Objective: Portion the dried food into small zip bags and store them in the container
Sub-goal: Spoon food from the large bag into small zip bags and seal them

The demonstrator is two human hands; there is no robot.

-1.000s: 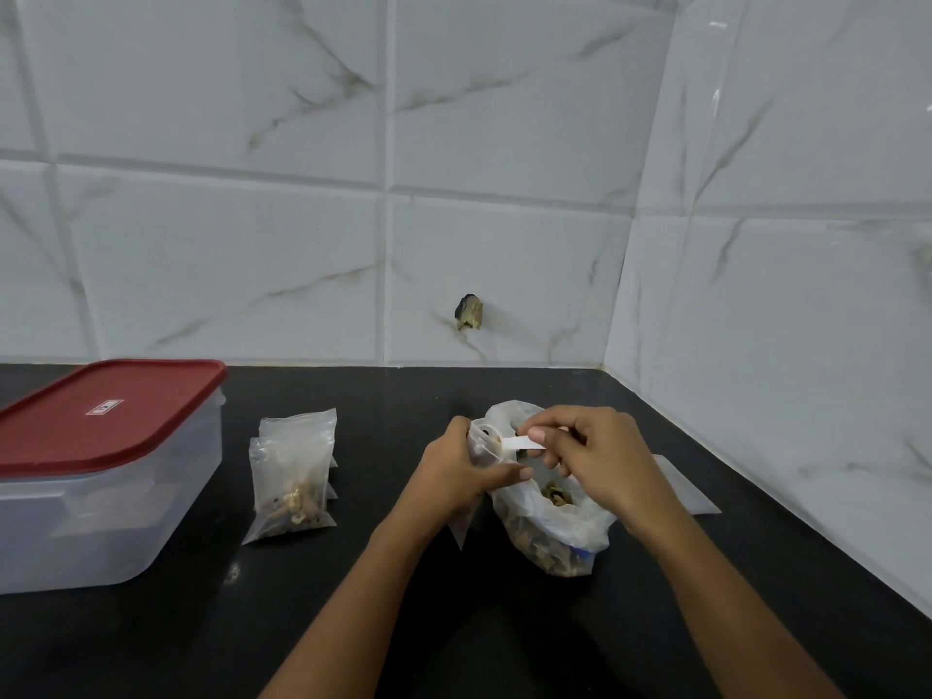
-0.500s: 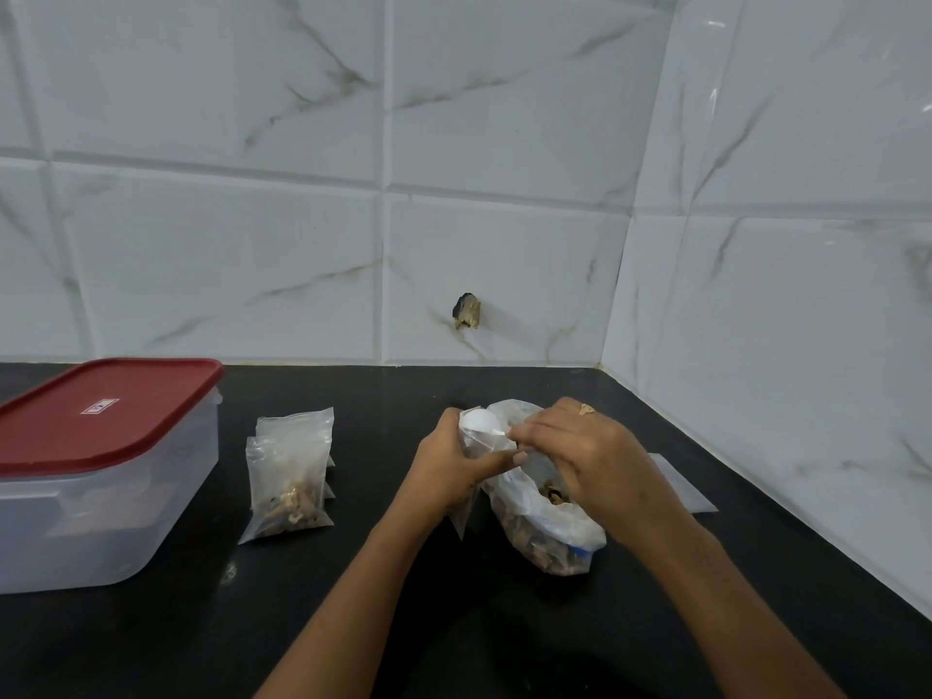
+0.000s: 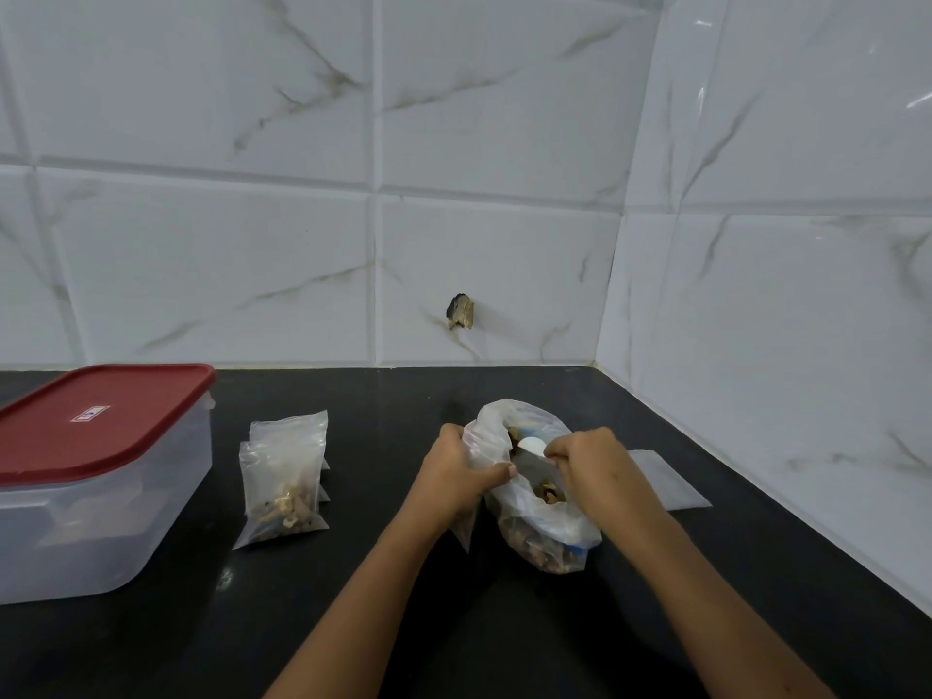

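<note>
A large clear plastic bag of brown dried food (image 3: pixel 549 527) sits on the black counter (image 3: pixel 383 612), its mouth open. My left hand (image 3: pixel 456 479) grips the bag's left rim together with a small zip bag (image 3: pixel 464 532) that hangs below my fist. My right hand (image 3: pixel 587 459) holds a white spoon (image 3: pixel 532 445) inside the bag's mouth. Two or three filled small zip bags (image 3: pixel 285 479) stand stacked to the left. A clear container with a red lid (image 3: pixel 96 471) stands at the far left, lid on.
An empty flat zip bag (image 3: pixel 668 479) lies on the counter behind my right wrist. White marble tiles form a wall corner at the back and right. A dark chipped hole (image 3: pixel 460 311) marks the back wall.
My right hand has dropped from the small bag's mouth down into the large bag with the white spoon. My left hand has stayed at the bag's rim.
</note>
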